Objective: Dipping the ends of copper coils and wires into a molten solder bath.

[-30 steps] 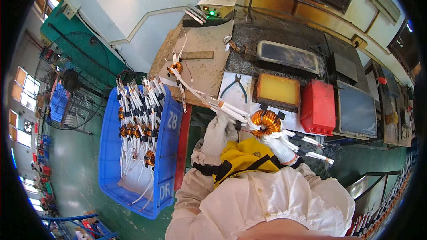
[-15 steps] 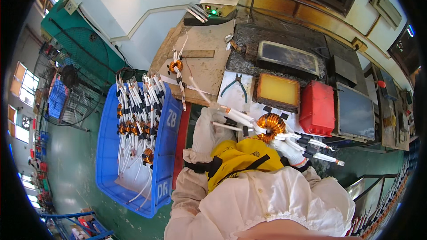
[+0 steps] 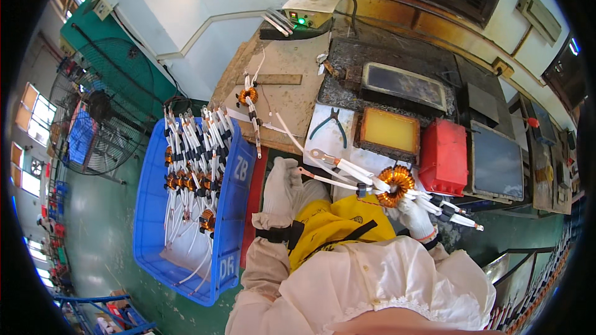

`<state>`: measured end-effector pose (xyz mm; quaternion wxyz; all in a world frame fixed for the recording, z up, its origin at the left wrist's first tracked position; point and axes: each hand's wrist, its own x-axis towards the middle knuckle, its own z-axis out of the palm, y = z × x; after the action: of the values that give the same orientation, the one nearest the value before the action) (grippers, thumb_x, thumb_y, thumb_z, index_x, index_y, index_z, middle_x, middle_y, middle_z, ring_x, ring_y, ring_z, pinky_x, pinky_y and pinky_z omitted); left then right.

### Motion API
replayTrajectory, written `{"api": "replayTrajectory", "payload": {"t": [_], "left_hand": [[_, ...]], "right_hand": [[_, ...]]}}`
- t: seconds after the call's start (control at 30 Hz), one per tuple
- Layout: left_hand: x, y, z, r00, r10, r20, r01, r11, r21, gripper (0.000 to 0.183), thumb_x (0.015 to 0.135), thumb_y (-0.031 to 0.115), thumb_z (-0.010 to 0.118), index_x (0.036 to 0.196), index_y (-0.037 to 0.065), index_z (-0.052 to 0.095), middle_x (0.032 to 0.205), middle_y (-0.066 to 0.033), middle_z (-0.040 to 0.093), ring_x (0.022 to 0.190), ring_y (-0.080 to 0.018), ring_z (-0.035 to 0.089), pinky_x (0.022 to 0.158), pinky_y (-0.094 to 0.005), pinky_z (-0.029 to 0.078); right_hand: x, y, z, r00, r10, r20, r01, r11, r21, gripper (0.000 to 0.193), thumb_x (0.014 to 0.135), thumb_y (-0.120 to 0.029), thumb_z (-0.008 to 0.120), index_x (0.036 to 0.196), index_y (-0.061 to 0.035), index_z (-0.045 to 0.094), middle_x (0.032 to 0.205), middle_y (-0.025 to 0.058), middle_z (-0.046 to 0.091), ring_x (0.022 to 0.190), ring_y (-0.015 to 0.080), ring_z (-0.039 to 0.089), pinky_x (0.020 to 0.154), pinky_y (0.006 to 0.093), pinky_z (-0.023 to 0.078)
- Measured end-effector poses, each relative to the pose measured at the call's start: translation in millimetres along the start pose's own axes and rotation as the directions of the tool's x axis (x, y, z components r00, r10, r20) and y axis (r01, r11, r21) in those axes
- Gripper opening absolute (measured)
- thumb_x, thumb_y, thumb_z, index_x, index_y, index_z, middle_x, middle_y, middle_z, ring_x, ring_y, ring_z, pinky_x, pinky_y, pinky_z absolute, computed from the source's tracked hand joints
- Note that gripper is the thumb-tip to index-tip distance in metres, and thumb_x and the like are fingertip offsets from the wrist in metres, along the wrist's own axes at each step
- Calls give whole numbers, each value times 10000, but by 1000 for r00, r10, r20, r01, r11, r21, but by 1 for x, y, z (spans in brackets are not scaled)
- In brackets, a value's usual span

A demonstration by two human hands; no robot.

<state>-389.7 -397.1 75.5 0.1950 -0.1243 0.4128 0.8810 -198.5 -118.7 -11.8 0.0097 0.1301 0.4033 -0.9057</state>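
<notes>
A copper-wound ring coil (image 3: 396, 186) with white sleeved leads is held up in front of me. My right hand (image 3: 415, 216), in a white glove, is closed round the leads at the coil's lower right side, partly hidden by them. Ring-shaped metal lugs (image 3: 318, 154) end the thick leads on the left. A thinner lead (image 3: 329, 180) points toward my left hand (image 3: 282, 177), also white-gloved. The left fingers are curled in; anything inside them is hidden. The lead's tip is close by that hand; touching or apart, I cannot tell.
A blue bin (image 3: 226, 223) with several similar coils stands at left. On the bench are another coil (image 3: 248, 96), pliers (image 3: 332, 127), a yellow-filled tray (image 3: 390, 131), a red box (image 3: 443, 156) and a control box (image 3: 308, 12). A large fan (image 3: 99, 105) is at far left.
The coil has moved right and its left lugs now show apart from my left hand. My left hand has drawn back slightly left and down, with fingers curled.
</notes>
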Motion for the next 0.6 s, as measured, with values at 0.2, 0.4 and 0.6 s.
{"api": "replayTrajectory", "payload": {"t": [0.2,0.4,0.6], "left_hand": [[12,3,8,995,-10,101,-10,980,199,316,948,332,503,1003,28,574,751,-1,534,614,-67,478,538,-196,390],[25,8,11,995,33,99,-52,977,204,280,937,303,538,985,35,598,750,1,567,606,-62,487,534,-199,397],[39,4,28,975,-81,205,9,943,332,271,936,306,538,983,45,593,748,5,541,609,-69,475,539,-212,401]], "right_hand": [[-8,-36,51,994,-10,110,-2,994,111,406,817,-21,476,1219,16,439,1212,167,511,1073,287,553,905,412,479],[-16,-47,66,986,-166,35,166,986,-5,390,796,-98,528,1154,41,463,1095,180,551,897,253,595,771,351,513],[-22,-61,73,982,-182,42,186,974,-128,329,771,-161,619,1024,22,518,747,98,574,575,146,517,520,263,423]]}}
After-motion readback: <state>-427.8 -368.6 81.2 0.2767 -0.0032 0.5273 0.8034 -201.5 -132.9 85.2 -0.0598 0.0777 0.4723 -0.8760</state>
